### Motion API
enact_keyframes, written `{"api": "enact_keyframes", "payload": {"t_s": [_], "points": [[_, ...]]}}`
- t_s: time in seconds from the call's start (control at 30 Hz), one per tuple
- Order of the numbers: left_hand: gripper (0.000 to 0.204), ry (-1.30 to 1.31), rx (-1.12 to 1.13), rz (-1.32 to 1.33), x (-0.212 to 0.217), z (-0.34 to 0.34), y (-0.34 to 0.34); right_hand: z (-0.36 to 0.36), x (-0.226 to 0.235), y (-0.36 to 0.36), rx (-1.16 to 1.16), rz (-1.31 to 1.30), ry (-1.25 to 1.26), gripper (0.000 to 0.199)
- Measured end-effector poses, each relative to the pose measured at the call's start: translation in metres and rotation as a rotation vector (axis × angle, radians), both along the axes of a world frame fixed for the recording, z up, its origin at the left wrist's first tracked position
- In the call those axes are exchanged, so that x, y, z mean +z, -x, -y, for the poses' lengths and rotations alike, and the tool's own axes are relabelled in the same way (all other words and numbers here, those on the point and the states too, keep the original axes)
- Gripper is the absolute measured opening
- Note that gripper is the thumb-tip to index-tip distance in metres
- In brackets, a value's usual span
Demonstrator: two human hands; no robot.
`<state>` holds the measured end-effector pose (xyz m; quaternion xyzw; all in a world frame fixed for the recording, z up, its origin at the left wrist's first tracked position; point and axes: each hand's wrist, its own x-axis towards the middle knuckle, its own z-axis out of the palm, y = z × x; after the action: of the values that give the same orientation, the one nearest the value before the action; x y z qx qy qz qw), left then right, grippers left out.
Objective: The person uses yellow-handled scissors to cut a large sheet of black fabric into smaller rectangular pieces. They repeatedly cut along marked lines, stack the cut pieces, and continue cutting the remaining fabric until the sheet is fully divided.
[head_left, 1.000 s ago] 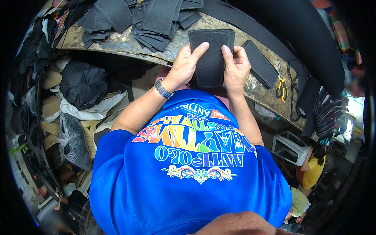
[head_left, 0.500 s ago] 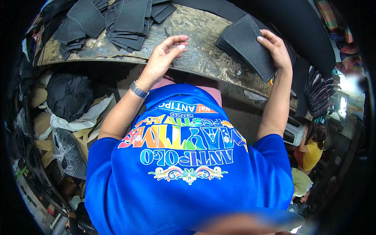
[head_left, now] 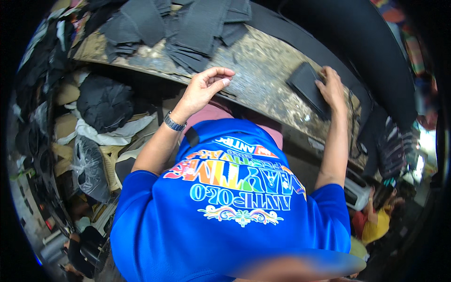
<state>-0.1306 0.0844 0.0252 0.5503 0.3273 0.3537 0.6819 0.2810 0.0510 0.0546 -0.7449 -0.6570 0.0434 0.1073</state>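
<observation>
On the worn wooden table (head_left: pixel 265 61), a stack of black fabric pieces (head_left: pixel 307 87) lies near the right end. My right hand (head_left: pixel 332 89) is at the stack's right edge, fingers bent and thumb against it; the fingertips are partly hidden. Over the table's front edge hovers my left hand (head_left: pixel 210 87), its fingers loosely curled and thumb apart, with nothing visible in it. Left of centre on the table are two overlapping piles of cut black pieces, one pile (head_left: pixel 136 23) farther left and another pile (head_left: pixel 197 30) nearer the middle.
A large black roll (head_left: pixel 347 33) runs along the far right side. Below the table at left sit a round black bundle (head_left: pixel 104 103) and a clear plastic bag (head_left: pixel 89 164). Dark stacked pieces (head_left: pixel 390 145) stand at right; a person in yellow (head_left: pixel 378 228) is beyond.
The view has shifted, so the table sits lower and further right. The black stack, tilted up in my right hand before, now lies lower against the tabletop. My left hand keeps its curled pose.
</observation>
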Motion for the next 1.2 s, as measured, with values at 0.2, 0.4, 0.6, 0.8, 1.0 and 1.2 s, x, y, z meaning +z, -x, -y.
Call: {"api": "enact_keyframes", "payload": {"t_s": [0.2,0.4,0.6,0.8,1.0,1.2], "points": [[0.02,-0.473,0.547,-0.164,0.023,-0.087,0.07,-0.047,0.044,0.097,0.262,-0.22,-0.254,0.03],[0.038,-1.106,0.797,-0.79,0.038,-0.206,0.09,-0.149,0.045,0.24,0.931,-0.182,-0.328,0.029],[0.086,-0.745,0.848,-1.461,0.015,-0.246,0.095,-0.2,0.041,0.298,1.009,0.255,-0.024,0.05],[0.075,-1.079,0.942,-0.95,0.008,-0.217,0.113,-0.2,0.032,0.3,0.958,0.005,-0.062,0.046],[0.064,-1.096,0.264,-1.247,0.014,-0.151,0.163,-0.194,0.022,0.286,0.949,-0.13,-0.221,0.037],[0.061,-1.299,0.37,-1.237,-0.012,-0.151,0.172,-0.194,0.014,0.284,0.85,-0.353,-0.383,0.018]]}}
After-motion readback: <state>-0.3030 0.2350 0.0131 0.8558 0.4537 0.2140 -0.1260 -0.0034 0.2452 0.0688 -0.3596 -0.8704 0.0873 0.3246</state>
